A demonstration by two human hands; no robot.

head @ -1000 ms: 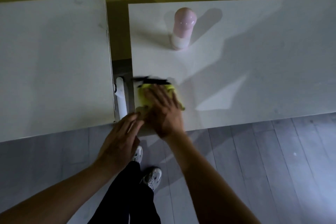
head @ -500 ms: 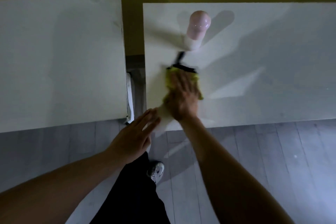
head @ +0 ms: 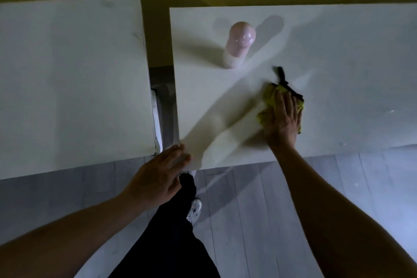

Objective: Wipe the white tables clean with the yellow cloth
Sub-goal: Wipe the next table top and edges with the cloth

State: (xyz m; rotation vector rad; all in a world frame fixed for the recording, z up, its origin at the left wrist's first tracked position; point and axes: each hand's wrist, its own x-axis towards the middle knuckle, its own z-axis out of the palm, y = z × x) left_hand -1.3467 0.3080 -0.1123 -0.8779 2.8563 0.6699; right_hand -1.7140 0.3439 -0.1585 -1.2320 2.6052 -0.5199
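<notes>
Your right hand (head: 282, 119) presses the yellow cloth (head: 268, 99) flat, fingers straight, mid right table (head: 338, 52). Your left hand (head: 158, 176) rests open at its near-left corner. The left table (head: 67, 74) looks not yet wiped.

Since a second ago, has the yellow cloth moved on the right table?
Yes. The yellow cloth went from the right table's near left corner rightward, now sitting right of the pink bottle, under the right hand.
</notes>
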